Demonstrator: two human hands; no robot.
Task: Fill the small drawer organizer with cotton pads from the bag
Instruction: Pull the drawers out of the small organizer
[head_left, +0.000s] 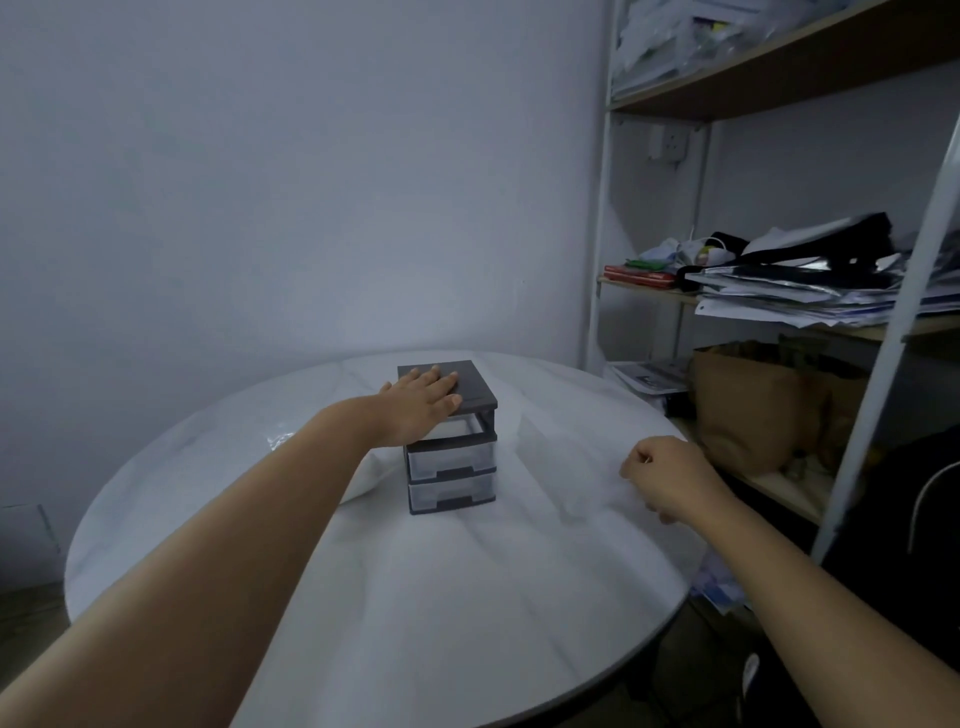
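Our left hand (423, 400) lies spread flat on the grey drawer organizer (451, 441); our right hand (667, 475) curls loosely, holding nothing; tugging a drawer could tip it

A small grey three-drawer plastic organizer (451, 441) stands far-centre on the round white-covered table (467, 597); left hand (423, 402) flat on top, clear crinkled plastic bag (283, 440) behind the left forearm, loosely curled right hand (670, 480) near right.

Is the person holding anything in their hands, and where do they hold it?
The left hand lies flat on the drawer organizer top, pressing, not gripping. The right hand is curled shut; nothing visible in it.
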